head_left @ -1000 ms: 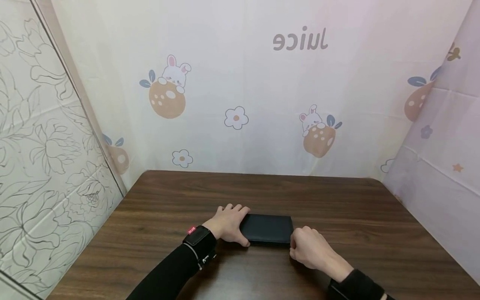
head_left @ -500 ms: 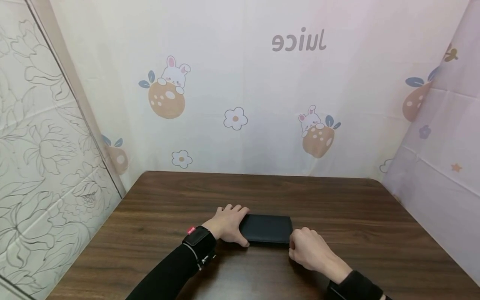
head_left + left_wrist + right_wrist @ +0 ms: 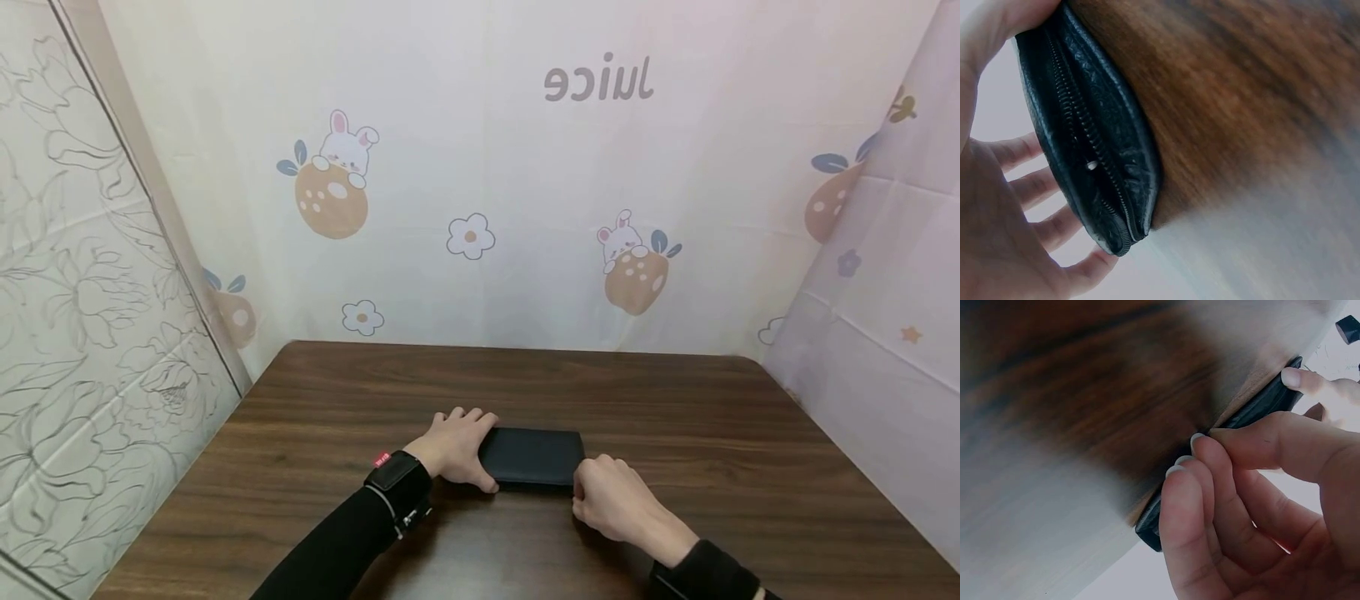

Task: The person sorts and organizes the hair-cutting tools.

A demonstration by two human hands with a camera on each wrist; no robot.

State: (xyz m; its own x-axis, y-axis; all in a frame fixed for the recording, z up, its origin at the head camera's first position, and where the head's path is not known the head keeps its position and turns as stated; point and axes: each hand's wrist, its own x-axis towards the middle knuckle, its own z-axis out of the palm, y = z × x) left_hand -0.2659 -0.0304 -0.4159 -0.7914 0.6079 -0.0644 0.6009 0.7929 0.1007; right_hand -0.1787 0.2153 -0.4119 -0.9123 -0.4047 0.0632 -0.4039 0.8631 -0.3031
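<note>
A flat black leather zip wallet (image 3: 532,457) lies on the wooden table between both hands. My left hand (image 3: 456,450) holds its left end, thumb along the near edge and fingers spread at the far edge. In the left wrist view the zip (image 3: 1088,125) at that end is parted, with a small pale bit inside. At the right end my right hand (image 3: 621,502) has its fingers curled. The right wrist view shows thumb and index fingertips (image 3: 1199,440) pinched together at the wallet's edge. What lies between them is hidden.
The brown wood-grain table (image 3: 360,375) extends on all sides of the wallet. Behind it hangs a pale curtain (image 3: 480,167) printed with rabbits and fruit. A white panel (image 3: 90,292) with line-drawn flowers stands along the left.
My right hand has shifted slightly to the left along the wallet's near right corner. The left hand and the wallet stay nearly in place.
</note>
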